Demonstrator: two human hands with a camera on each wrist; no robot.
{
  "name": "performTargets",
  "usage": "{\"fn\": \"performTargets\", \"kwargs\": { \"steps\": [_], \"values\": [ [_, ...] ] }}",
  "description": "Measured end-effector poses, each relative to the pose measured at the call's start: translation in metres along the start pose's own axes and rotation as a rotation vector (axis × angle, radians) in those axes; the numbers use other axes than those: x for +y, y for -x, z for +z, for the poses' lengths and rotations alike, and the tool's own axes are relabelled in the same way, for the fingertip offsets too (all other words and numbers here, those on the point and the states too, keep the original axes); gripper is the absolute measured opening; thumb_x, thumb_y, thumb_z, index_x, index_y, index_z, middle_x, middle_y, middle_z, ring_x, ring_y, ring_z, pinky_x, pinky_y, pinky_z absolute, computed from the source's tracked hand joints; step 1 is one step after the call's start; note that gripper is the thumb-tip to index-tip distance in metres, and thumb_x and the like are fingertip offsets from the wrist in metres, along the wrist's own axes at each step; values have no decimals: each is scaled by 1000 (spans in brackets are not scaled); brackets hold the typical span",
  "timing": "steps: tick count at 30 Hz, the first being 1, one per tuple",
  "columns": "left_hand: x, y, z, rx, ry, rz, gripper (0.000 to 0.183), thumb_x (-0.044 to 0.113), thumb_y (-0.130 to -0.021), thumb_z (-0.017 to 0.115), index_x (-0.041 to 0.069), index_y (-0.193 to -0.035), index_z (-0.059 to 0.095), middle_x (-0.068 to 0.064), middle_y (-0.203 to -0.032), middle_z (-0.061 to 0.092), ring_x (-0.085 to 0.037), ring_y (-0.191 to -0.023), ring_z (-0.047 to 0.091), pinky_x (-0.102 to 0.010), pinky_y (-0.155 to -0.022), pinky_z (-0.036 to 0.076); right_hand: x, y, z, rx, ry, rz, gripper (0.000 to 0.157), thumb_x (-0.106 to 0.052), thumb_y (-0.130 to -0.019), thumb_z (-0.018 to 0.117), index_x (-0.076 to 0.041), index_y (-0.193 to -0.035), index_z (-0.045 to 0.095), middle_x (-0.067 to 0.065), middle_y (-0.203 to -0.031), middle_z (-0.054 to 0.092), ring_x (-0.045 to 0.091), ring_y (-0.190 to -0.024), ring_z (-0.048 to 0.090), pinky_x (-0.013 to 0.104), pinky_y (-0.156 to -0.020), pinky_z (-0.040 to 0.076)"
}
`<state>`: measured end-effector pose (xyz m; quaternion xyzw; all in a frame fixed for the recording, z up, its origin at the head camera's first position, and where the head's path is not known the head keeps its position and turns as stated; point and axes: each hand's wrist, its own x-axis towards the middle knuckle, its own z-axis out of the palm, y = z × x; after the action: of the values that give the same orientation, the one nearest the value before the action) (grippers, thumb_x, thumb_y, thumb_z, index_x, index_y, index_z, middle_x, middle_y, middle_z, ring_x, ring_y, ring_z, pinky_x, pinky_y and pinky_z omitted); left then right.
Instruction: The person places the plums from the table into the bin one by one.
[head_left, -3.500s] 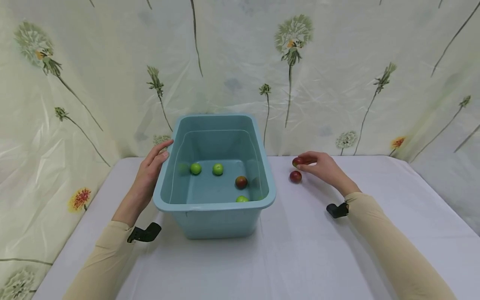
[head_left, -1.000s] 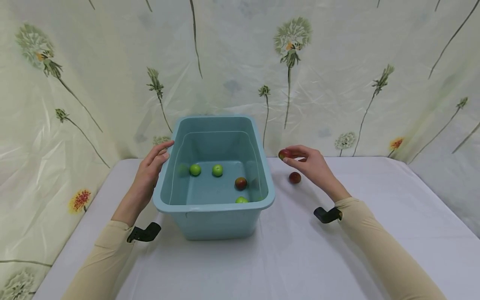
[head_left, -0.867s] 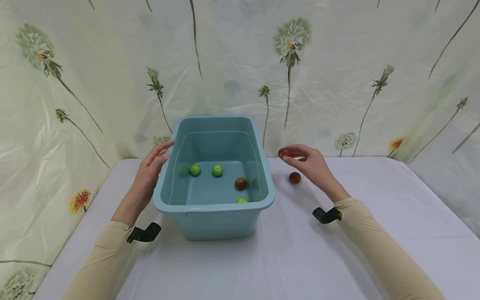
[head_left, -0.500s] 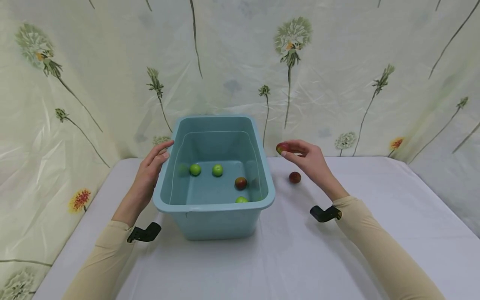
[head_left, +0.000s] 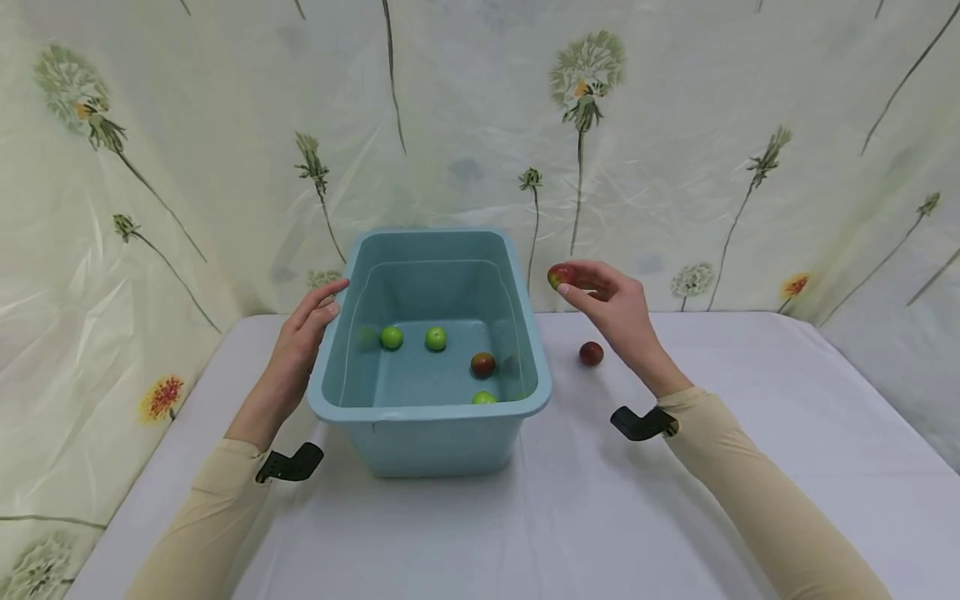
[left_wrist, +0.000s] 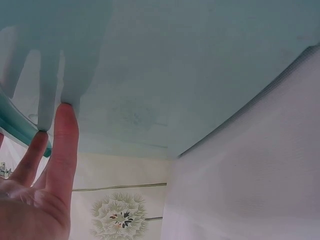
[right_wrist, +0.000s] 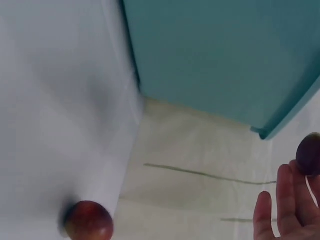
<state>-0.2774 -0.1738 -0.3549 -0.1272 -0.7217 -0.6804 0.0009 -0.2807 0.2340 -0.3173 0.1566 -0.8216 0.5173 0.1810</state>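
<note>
My right hand [head_left: 609, 304] pinches a red-and-green plum [head_left: 560, 276] between thumb and fingertips, raised above the table to the right of a light blue plastic tub [head_left: 429, 414]. In the right wrist view that plum [right_wrist: 309, 154] shows dark at the right edge, beside my fingers. Another dark red plum [head_left: 591, 353] lies on the table below this hand. My left hand [head_left: 300, 342] rests against the tub's left side with fairly straight fingers; the left wrist view has its fingertips [left_wrist: 65, 112] touching the outer wall.
Inside the tub lie a reddish plum [head_left: 482, 364] and three green round fruits, one green fruit [head_left: 436, 337] near the middle and one partly hidden by the front rim. A white cloth covers the table [head_left: 600, 517]. A flower-printed curtain [head_left: 465, 108] hangs behind.
My right hand has lifted one plum off the table from beside the other and carried it left and upward toward the tub. The left hand and the tub have stayed put.
</note>
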Motion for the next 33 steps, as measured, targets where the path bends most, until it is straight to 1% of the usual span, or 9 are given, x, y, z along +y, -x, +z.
{"fn": "performTargets", "kwargs": {
  "steps": [1, 5, 12, 17, 20, 27, 33],
  "values": [
    [0, 0, 0, 0, -1, 1, 47, 42, -103, 45, 30, -149, 42, -5, -144, 42, -22, -129, 41, -39, -98, 38, -6, 1, 1, 5, -6, -11, 38, -16, -95, 67, -2, -129, 61, 15, -117, 66, 20, -106, 62, 24, -85, 49],
    [0, 0, 0, 0, 1, -4, 47, 42, -103, 45, 30, -149, 42, -6, -142, 43, -22, -127, 43, -36, -95, 40, -17, 0, 5, 8, -28, -34, 38, -15, -95, 67, 0, -129, 61, 15, -117, 66, 19, -105, 62, 24, -85, 49],
    [-1, -1, 0, -5, 11, -2, 47, 42, -104, 45, 30, -149, 42, -7, -142, 43, -23, -126, 44, -34, -94, 41, -26, -4, 9, -2, -65, -65, 37, -12, -94, 67, -1, -129, 61, 15, -117, 66, 20, -106, 62, 25, -86, 50],
    [-2, -1, 0, -4, 18, -3, 47, 42, -103, 46, 29, -149, 42, -7, -142, 42, -22, -126, 43, -33, -94, 42, -35, -8, 12, -28, -64, -79, 37, -12, -94, 67, -1, -129, 61, 14, -118, 66, 21, -107, 62, 26, -86, 49],
    [-3, -1, 0, -3, 23, -3, 47, 41, -104, 46, 28, -149, 42, -8, -140, 43, -22, -126, 43, -32, -94, 42, -41, -12, 15, -46, -65, -99, 36, -11, -94, 67, 0, -129, 61, 15, -118, 66, 22, -106, 62, 27, -84, 50],
    [-2, -1, 1, -7, 32, 7, 47, 41, -104, 46, 28, -149, 42, -9, -137, 46, -23, -123, 45, -30, -91, 44, -56, -19, 16, -98, -7, -126, 36, -11, -94, 67, -2, -129, 62, 14, -116, 66, 21, -105, 61, 28, -83, 48],
    [-1, -1, 0, -4, 35, 4, 47, 41, -103, 46, 28, -149, 42, -9, -137, 46, -23, -122, 46, -29, -90, 45, -66, -24, 22, -151, -26, -151, 35, -7, -93, 68, 0, -127, 62, 14, -114, 66, 21, -103, 61, 32, -83, 48]
  ]
}}
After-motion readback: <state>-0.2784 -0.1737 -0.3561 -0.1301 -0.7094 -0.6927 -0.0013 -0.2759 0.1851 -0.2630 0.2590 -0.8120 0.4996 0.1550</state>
